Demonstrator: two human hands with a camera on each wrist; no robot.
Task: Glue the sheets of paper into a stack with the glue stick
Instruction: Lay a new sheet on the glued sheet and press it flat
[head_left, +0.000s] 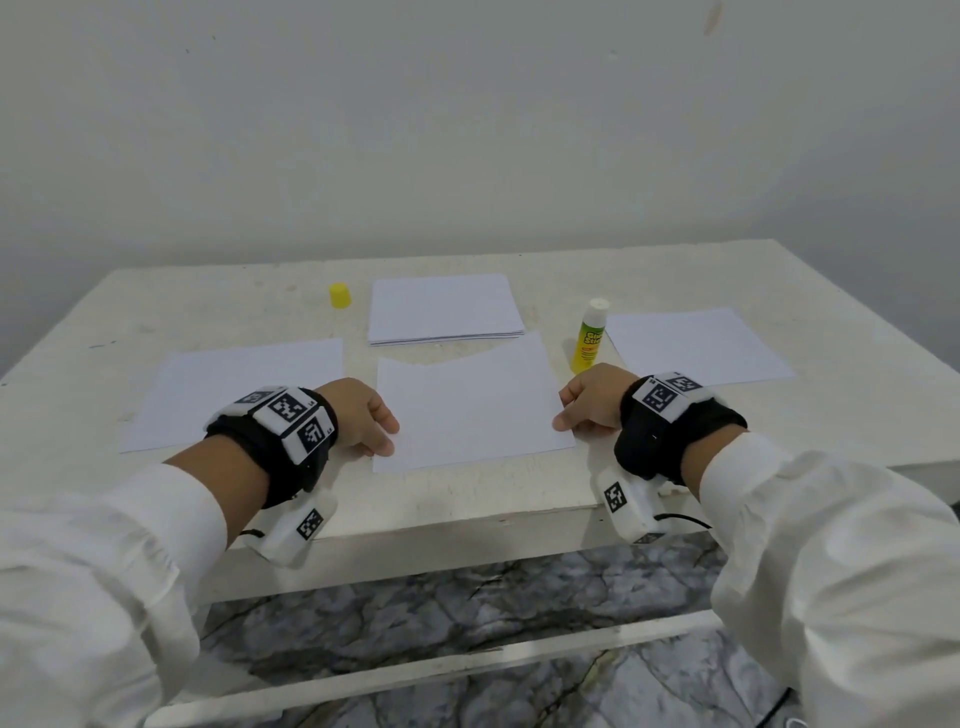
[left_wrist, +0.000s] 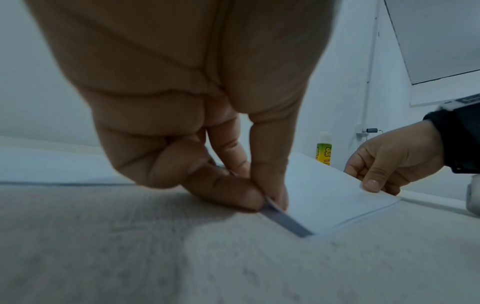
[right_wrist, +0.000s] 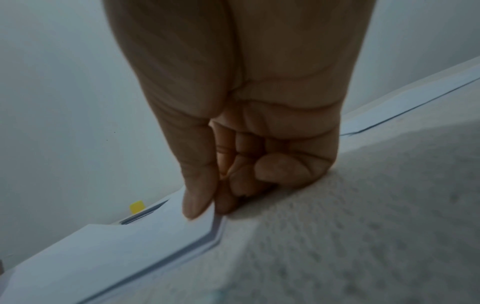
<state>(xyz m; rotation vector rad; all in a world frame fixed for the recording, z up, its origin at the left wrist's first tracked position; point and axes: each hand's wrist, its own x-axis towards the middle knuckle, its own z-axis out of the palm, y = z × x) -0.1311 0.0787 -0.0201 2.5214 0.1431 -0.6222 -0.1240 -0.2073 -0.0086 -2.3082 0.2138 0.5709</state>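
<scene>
From the head camera I see my left hand (head_left: 363, 415) and right hand (head_left: 592, 400) at opposite side edges of the middle sheet (head_left: 467, 405), which lies near the front of the white worktop (head_left: 519, 493). Behind it sits a paper stack (head_left: 444, 309); single sheets lie to the left (head_left: 239, 389) and right (head_left: 696, 345). The uncapped glue stick (head_left: 588, 338) stands upright just beyond my right hand, apart from it, and its yellow cap (head_left: 340, 295) rests left of the stack.

On the left wrist camera, my left grip pinches the sheet's edge (left_wrist: 275, 205) between thumb and fingers, lifting that edge slightly off the worktop (left_wrist: 233, 267).

The right wrist camera is blurred, but my right hand (right_wrist: 233, 144) seems to pinch the opposite edge (right_wrist: 215, 222) between thumb and curled fingers; the cap (right_wrist: 137, 206) shows beyond.
</scene>
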